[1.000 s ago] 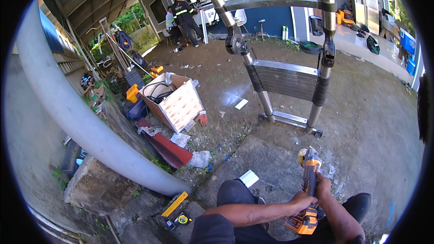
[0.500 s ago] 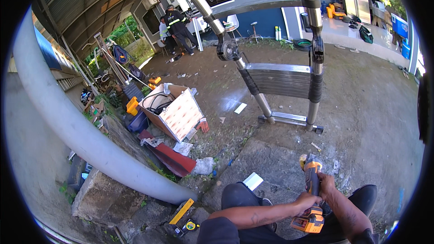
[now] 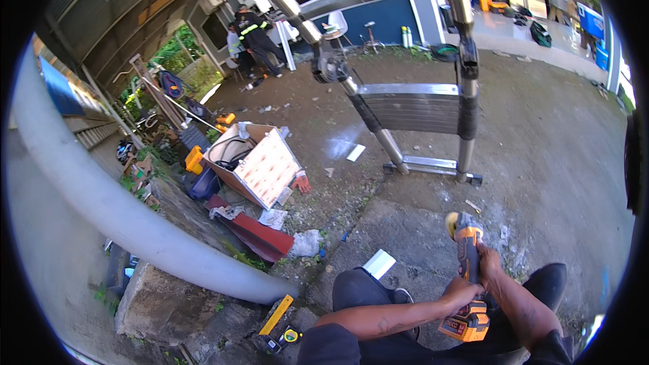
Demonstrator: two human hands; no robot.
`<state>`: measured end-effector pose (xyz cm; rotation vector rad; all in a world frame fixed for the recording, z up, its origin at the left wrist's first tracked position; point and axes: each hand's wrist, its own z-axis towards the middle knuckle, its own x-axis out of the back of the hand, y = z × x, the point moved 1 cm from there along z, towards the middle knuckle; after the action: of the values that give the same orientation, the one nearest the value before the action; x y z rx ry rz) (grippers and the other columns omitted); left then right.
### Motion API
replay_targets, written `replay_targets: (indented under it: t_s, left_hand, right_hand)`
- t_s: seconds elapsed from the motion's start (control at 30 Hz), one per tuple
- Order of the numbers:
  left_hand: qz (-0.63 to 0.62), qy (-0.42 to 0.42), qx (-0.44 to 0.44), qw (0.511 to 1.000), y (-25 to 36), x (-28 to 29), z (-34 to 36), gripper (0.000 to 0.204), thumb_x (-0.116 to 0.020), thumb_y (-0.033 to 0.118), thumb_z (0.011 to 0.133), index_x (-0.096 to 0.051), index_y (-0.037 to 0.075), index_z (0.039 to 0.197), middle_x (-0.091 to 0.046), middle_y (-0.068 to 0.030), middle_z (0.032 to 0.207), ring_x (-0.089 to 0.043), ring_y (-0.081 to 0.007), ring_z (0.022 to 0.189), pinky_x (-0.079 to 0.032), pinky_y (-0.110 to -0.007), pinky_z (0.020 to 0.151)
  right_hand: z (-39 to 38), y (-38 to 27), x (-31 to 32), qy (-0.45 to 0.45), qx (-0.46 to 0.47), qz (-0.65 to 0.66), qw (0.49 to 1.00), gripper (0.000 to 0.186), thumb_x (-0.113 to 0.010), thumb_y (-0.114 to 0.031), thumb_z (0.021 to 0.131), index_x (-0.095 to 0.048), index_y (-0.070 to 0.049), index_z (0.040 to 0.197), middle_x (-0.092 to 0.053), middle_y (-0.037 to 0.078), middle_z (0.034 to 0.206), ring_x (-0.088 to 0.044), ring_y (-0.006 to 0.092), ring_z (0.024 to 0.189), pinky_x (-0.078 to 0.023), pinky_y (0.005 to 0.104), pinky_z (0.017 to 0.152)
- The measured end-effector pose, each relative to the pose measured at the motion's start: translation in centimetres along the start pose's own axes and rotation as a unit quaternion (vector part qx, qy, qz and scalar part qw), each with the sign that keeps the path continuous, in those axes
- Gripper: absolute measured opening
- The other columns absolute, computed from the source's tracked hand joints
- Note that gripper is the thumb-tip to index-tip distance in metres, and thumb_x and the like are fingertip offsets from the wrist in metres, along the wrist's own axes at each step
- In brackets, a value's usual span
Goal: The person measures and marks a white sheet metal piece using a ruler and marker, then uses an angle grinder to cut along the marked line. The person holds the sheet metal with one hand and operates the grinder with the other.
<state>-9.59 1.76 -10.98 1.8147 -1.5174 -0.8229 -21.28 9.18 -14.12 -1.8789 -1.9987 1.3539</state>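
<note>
An orange and grey cordless angle grinder (image 3: 469,254) is held out over my lap, its yellowish disc (image 3: 451,225) at the far end. My left hand (image 3: 462,293) is closed round the rear of its body, just ahead of the orange battery (image 3: 466,324). Farther along the body, my right hand (image 3: 489,265) grips it from the right side. A white flat piece (image 3: 379,263) lies on the concrete beside my left knee. The disc touches nothing that I can see.
A folding telescopic ladder (image 3: 412,111) stands ahead. Left of it are a wooden crate (image 3: 269,170) with black cable and a red metal sheet (image 3: 253,233). A grey pole (image 3: 169,243) curves across the left. A yellow ruler (image 3: 276,315) and tape measure (image 3: 291,335) lie lower left. Two people (image 3: 255,40) stand far back.
My view has shifted a little. The grinder has tilted slightly, and more of its disc shows. Both hands keep their hold on it.
</note>
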Motion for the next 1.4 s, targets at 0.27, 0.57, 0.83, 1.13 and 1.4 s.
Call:
replay_targets:
  t_s: [0.27,0.57,0.83,1.13,1.4]
  left_hand:
    - [0.158,0.111,-0.101,0.976,-0.4,1.0,0.0,0.025,-0.079,0.022,0.082,-0.077,-0.002,0.082,-0.078,-0.0152,0.075,-0.078,-0.0239,0.071,-0.057,-0.040,0.066]
    - [0.272,0.176,-0.083,0.942,-0.3,0.8,-0.2,0.038,-0.086,0.035,0.078,-0.079,-0.001,0.087,-0.078,-0.0249,0.084,-0.079,-0.0428,0.084,-0.060,-0.051,0.076]
    - [0.297,0.193,-0.102,0.930,-1.7,0.5,0.9,0.048,-0.087,0.041,0.077,-0.077,-0.002,0.095,-0.077,-0.0285,0.087,-0.078,-0.0462,0.092,-0.060,-0.053,0.079]
    - [-0.015,-0.098,-0.097,0.990,0.9,1.7,1.2,0.032,-0.080,-0.002,0.092,-0.067,-0.005,0.121,-0.076,-0.0116,0.110,-0.078,-0.0205,0.096,-0.066,-0.035,0.086]
    - [-0.046,-0.184,-0.044,0.981,1.8,2.4,1.0,0.033,-0.081,0.009,0.097,-0.069,-0.006,0.124,-0.077,-0.0122,0.114,-0.078,-0.0207,0.099,-0.064,-0.036,0.092]
  right_hand:
    - [-2.7,-1.3,-2.4,-0.051,0.058,-0.015,0.997,0.062,-0.039,-0.057,0.116,-0.063,-0.001,0.125,-0.070,0.013,0.101,-0.071,0.0276,0.084,-0.060,0.0425,0.077]
    - [-4.3,-1.7,-3.2,-0.041,0.121,-0.161,0.979,0.051,-0.090,-0.016,0.089,-0.059,-0.002,0.127,-0.068,0.008,0.109,-0.069,0.0206,0.094,-0.058,0.0379,0.087]
    - [-3.6,0.0,-2.5,0.076,0.116,-0.154,0.978,0.058,-0.084,0.011,0.079,-0.059,-0.001,0.130,-0.070,0.010,0.107,-0.069,0.0242,0.099,-0.060,0.0448,0.088]
    - [-4.7,-3.4,-1.4,0.059,0.163,-0.091,0.981,0.043,-0.073,0.010,0.073,-0.059,0.002,0.113,-0.067,0.013,0.090,-0.069,0.0266,0.075,-0.060,0.0417,0.068]
    - [-5.3,-4.4,-1.0,-0.030,0.156,-0.019,0.987,0.033,-0.072,0.011,0.072,-0.061,0.000,0.102,-0.066,0.012,0.085,-0.068,0.0248,0.070,-0.059,0.0400,0.064]
